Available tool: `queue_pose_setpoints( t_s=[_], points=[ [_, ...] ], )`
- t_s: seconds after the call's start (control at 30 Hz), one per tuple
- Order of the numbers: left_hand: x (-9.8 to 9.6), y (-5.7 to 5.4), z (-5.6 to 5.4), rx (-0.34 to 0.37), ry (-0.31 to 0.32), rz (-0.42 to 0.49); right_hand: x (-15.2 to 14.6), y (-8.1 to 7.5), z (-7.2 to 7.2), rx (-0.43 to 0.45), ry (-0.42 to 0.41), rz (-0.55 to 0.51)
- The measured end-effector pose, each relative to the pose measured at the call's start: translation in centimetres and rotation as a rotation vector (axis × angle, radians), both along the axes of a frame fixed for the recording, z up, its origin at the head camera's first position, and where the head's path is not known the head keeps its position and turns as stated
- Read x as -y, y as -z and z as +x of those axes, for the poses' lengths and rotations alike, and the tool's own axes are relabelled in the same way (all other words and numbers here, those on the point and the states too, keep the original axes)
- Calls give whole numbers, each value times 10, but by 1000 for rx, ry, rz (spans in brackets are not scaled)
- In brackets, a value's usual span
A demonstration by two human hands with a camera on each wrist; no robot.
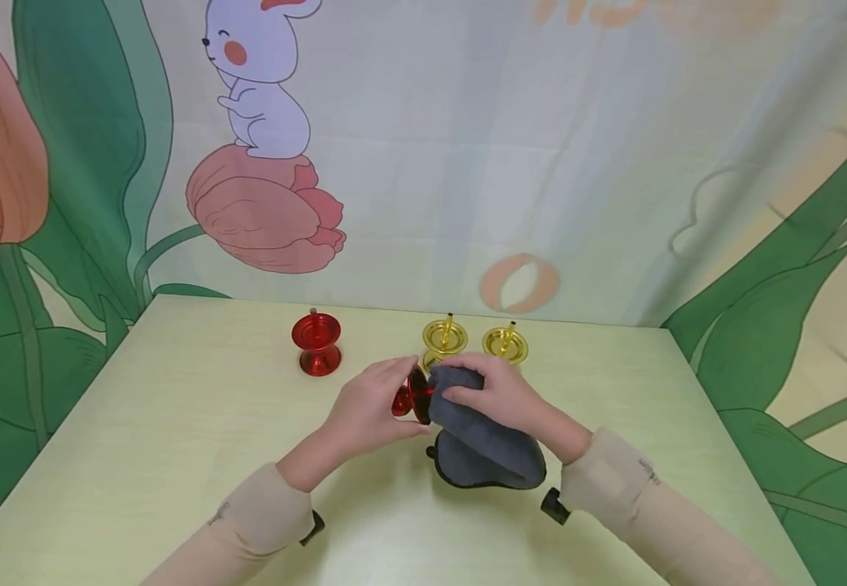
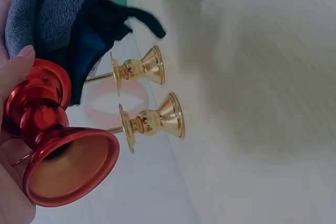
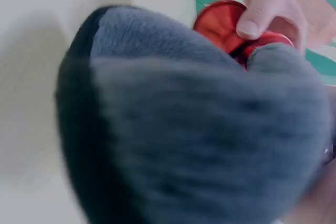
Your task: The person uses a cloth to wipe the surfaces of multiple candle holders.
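Observation:
In the head view my left hand grips a shiny red candle holder, tipped on its side with its dish turned toward the cloth. Its hollow flared base faces the left wrist camera. My right hand pinches a folded dark grey cloth with black edging, whose upper fold meets the dish side of the holder. The lower part of the cloth hangs below the hand. In the right wrist view the grey cloth fills the middle and hides part of the red holder.
Another red candle holder stands upright at the back left of the pale table. Two gold candle holders stand upright just behind the hands, partly covered by them. A printed curtain hangs along the table's back edge.

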State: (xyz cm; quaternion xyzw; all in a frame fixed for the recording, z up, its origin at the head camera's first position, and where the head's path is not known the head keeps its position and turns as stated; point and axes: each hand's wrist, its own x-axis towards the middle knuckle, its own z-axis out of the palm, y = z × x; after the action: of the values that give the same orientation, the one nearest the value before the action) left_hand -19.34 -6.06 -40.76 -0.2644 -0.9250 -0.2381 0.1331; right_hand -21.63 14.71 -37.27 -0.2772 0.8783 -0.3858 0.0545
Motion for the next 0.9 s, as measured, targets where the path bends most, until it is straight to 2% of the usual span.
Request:
queue_pose_setpoints(
  t_s=[0.13, 0.3, 0.4, 0.57, 0.73, 0.9],
  points=[
    [5, 5, 0, 66, -86, 87, -7, -5, -3, 36, 71, -74],
    [8, 8, 0, 47, -142, 218, -15, -8, -8, 76, 156, -170],
    [7, 10, 1, 22, -138, 290, -18, -6, -10, 130, 182, -227],
    [1, 9, 4, -24, -97, 375, -15, 0, -11, 198, 174, -296],
    [-7, 8, 9, -51, -58, 388, -7, 2, -7, 233, 164, -312],
    [-12, 6, 12, -49, -42, 392, -1, 3, -4, 214, 167, -312]
  ],
)
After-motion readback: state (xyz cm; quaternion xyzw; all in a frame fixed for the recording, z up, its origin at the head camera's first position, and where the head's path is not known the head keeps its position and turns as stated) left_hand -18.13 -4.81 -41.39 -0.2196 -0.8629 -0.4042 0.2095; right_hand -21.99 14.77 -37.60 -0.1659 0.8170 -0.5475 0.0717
